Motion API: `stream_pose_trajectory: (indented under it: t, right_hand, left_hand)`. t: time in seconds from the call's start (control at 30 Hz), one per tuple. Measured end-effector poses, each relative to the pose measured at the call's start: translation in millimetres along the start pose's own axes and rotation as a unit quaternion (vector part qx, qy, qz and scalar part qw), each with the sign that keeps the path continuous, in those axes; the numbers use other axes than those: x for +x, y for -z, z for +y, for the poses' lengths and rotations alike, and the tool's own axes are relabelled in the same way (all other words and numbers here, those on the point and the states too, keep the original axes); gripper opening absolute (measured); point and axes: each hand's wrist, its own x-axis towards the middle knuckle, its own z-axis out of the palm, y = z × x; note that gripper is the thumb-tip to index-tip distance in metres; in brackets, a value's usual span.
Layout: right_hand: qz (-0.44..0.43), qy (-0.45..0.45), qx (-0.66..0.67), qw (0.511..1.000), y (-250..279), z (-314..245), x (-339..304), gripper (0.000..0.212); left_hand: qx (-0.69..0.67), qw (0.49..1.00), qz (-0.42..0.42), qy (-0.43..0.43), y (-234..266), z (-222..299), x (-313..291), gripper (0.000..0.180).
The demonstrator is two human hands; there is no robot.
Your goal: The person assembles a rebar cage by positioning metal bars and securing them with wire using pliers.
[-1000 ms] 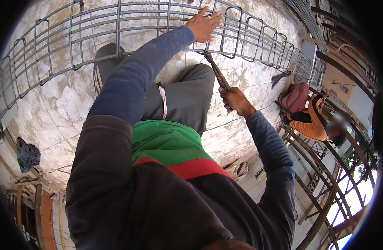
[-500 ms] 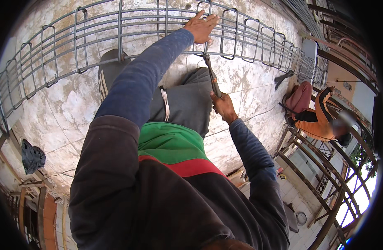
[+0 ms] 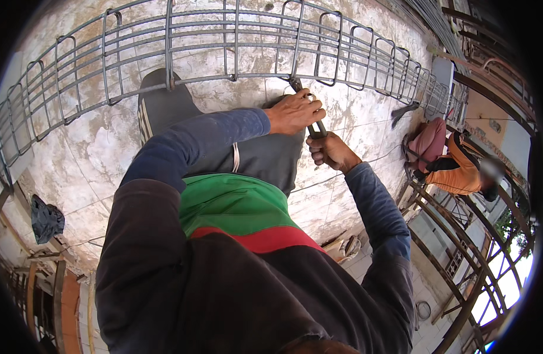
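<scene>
A long steel rebar cage (image 3: 194, 46), with bars running through bent stirrups, arches across the far side. A pair of pincers (image 3: 320, 128) slants from its lower bar toward me, jaws at the bar near a stirrup's corner. My right hand (image 3: 333, 152) is closed around the handle ends, which look slightly apart. Higher up the pincers, my left hand (image 3: 294, 112) is closed with bent fingers just below the jaws, partly covering the tool. Whether a tie wire sits in the jaws is too small to tell.
My knee (image 3: 165, 97) reaches under the cage's near bar. A black plastic bag (image 3: 47, 219) lies at the left. On the right, another person in an orange top (image 3: 454, 174) sits near wooden poles (image 3: 460, 236). A dark brush-like bundle (image 3: 404, 111) lies by the cage.
My left hand has left the cage bars, coming down and closing on the pincers. My right hand has shifted slightly right and down, and the pincers' handles have spread.
</scene>
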Motion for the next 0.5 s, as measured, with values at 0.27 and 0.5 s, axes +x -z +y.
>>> stream_pose_trajectory:
  t: [0.27, 0.5]
  right_hand:
    - [-0.012, 0.003, -0.052, 0.999, 5.1, -14.2, -12.9, 0.022]
    - [0.493, 0.205, -0.675, 0.510, -26.9, -3.2, -19.8, 0.032]
  left_hand:
    - [0.017, 0.999, 0.026, -0.028, -15.1, -8.0, 21.6, 0.028]
    - [-0.069, 0.994, -0.086, 0.022, -8.7, -16.6, 60.3, 0.019]
